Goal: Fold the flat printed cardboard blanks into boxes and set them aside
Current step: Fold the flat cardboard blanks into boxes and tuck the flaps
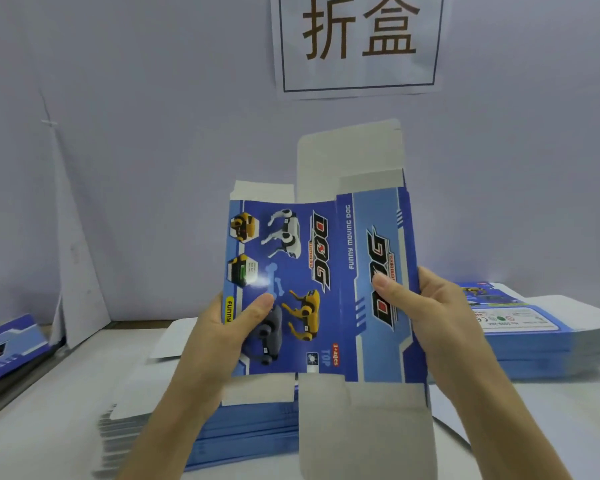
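I hold one printed cardboard blank (305, 258) upright in the air in front of me, above the middle of the tabletop (45, 420). My hands are apart, each clamped on one side edge. The left hand (222, 337) grips the left edge and the right hand (433, 306) grips the right edge, with both thumbs pressed on the blue printed face. The blank bends slightly along a crease between its two front panels. Its plain grey flaps stick out unfolded at the far top and near bottom, so I judge this box is barely begun. A thick stack of flat blanks (257, 427) lies on the tabletop just below my hands, and a second stack (541, 348) lies to the right, so a lot of work seems to be left. At the left edge sits a blue printed piece (7, 348), and I cannot tell whether it is a finished box. A paper sign (359, 43) with two large characters hangs on the far wall. Nothing blocks my hands.
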`<state>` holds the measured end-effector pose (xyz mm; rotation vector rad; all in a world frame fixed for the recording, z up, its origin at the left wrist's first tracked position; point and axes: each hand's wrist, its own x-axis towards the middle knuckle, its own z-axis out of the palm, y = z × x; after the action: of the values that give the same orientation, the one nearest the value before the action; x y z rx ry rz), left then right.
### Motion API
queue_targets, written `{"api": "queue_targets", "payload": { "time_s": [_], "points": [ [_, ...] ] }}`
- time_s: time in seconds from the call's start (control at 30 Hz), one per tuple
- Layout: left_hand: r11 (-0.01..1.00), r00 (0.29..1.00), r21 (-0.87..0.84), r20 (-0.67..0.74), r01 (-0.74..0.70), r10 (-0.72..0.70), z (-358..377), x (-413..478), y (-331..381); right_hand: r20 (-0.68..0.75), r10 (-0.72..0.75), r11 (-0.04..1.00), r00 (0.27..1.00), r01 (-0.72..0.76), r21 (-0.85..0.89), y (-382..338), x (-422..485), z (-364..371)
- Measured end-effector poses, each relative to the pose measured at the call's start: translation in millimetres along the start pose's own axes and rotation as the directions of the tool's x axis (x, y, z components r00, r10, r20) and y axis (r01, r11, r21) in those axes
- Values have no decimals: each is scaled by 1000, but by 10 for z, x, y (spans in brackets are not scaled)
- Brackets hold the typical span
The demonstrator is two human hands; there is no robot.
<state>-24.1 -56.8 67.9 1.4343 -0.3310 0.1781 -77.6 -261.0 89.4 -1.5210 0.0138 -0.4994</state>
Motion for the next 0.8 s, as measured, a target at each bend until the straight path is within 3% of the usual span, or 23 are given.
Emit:
{"api": "queue_targets", "payload": {
  "time_s": [0.1, 0.17, 0.23, 0.3, 0.33, 0.4, 0.47, 0.53, 0.63, 0.7, 0.73, 0.8],
  "points": [
    [945, 948, 175, -113, -275, 297, 94, -57, 40, -44, -181, 982, 983, 183, 46, -111, -86, 54],
    [748, 784, 458, -158, -481, 601, 128, -121, 128, -94, -416, 909, 905, 417, -6, -173, -176, 91],
    [460, 563, 691, -93, -558, 821, 150, -207, 210, -133, -699, 694, 702, 623, -361, -191, -211, 95],
    [263, 393, 779, -23, -569, 919, 175, -296, 299, -60, -870, 376, 489, 581, -722, -188, -219, 132],
    [155, 320, 812, 41, -563, 947, 189, -319, 314, 17, -906, 241, 422, 549, -801, -161, -221, 163],
    [-100, 241, 862, 248, -497, 938, 208, -325, 278, 182, -896, 87, 406, 562, -823, -88, -210, 222],
    [-257, 294, 860, 408, -440, 864, 205, -269, 204, 313, -861, -11, 400, 601, -799, -25, -197, 269],
    [-212, 392, 871, 402, -443, 828, 172, -213, 123, 356, -868, -86, 348, 600, -796, 6, -188, 323],
    [42, 520, 867, 258, -497, 814, 70, -173, 111, 266, -909, -38, 321, 572, -819, -37, -168, 345],
    [268, 603, 828, 102, -492, 791, 18, -168, 178, 120, -920, 119, 374, 557, -822, -118, -161, 268],
    [450, 670, 752, -15, -482, 742, -9, -174, 225, 39, -909, 221, 414, 561, -797, -157, -160, 213],
    [802, 832, 392, -142, -451, 537, -41, -189, 311, -97, -832, 453, 547, 568, -687, -196, -140, 96]
  ]
}}
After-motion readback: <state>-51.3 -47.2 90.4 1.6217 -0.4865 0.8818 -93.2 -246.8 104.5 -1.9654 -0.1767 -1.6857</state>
